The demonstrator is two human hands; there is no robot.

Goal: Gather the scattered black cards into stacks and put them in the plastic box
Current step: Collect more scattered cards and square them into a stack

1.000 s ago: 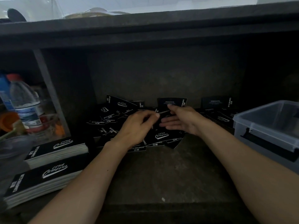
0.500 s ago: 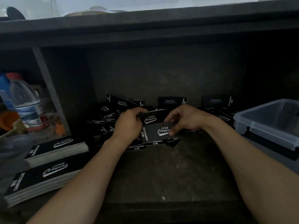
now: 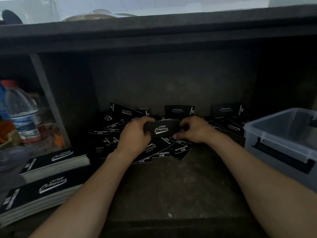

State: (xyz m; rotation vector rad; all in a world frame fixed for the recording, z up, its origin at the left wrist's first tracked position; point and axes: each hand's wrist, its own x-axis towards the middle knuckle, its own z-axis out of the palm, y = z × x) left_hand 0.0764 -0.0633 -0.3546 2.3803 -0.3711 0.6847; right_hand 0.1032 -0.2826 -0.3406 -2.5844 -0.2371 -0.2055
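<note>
Dark shelf recess, dim, worn floor. At right edge, translucent plastic box with black latch, lid off, apart from the cards. At left front, two neat stacks of black cards, one behind the other, white script on top. Behind those, water bottle with red cap, in the neighbouring compartment. Against the back wall, scattered black cards heaped loosely, some leaning upright. Above the heap, left hand and right hand, each closed on one end of a small bundle of cards, logo side up, held level between them.
</note>
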